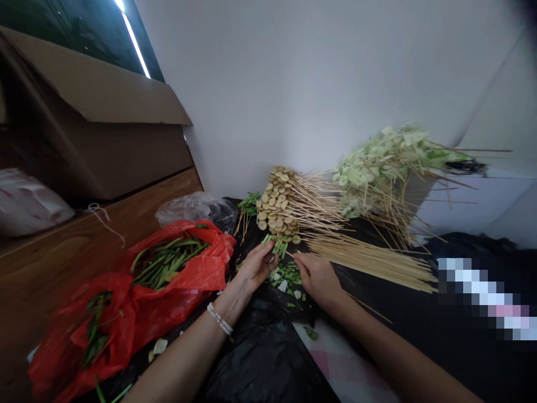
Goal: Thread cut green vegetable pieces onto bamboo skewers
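Note:
My left hand (257, 265) pinches short cut green stems (280, 247) between thumb and fingers. In my right hand (318, 276) is a thin wooden skewer (369, 307); its front end meets the stems, and its tail sticks out behind my wrist. Below both hands, chopped green pieces (290, 273) lie scattered on black plastic (255, 341). Just beyond my fingers, a pile of skewered round slices, which look like potato (279, 204), has its sticks pointing right. A bundle of bare skewers (373, 262) rests to the right of my right hand.
Pale leafy vegetable skewers (377, 159) are heaped against the wall at the back right. To the left, a red plastic bag (210, 271) holds long green vegetables (168, 262). Behind it are a clear plastic bag (197, 208) and a large cardboard box (104, 151) on a wooden surface.

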Demonstrator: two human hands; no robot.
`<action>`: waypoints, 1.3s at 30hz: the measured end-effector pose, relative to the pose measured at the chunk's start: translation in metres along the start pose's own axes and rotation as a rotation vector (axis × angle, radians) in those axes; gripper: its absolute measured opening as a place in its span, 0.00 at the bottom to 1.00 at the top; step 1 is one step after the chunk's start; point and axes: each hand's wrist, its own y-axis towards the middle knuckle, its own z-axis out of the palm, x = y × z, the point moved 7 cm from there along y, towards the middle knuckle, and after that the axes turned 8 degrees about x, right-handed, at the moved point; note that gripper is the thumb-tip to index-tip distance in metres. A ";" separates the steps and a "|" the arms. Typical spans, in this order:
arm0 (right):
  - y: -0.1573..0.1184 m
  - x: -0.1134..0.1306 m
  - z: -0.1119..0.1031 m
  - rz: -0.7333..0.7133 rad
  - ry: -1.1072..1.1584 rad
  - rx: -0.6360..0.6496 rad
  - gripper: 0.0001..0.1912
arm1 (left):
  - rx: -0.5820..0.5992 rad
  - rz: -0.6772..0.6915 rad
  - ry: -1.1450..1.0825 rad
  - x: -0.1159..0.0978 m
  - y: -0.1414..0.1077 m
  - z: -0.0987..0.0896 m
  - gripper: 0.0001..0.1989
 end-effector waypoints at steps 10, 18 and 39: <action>0.003 0.000 -0.004 0.019 0.084 -0.010 0.13 | 0.067 -0.004 0.120 0.004 -0.007 0.011 0.09; 0.005 0.000 -0.008 0.012 0.068 0.108 0.14 | -0.041 0.160 0.143 -0.022 0.000 -0.005 0.11; 0.117 0.036 0.019 0.141 0.464 0.389 0.09 | -0.070 0.110 -0.025 -0.024 0.006 -0.022 0.21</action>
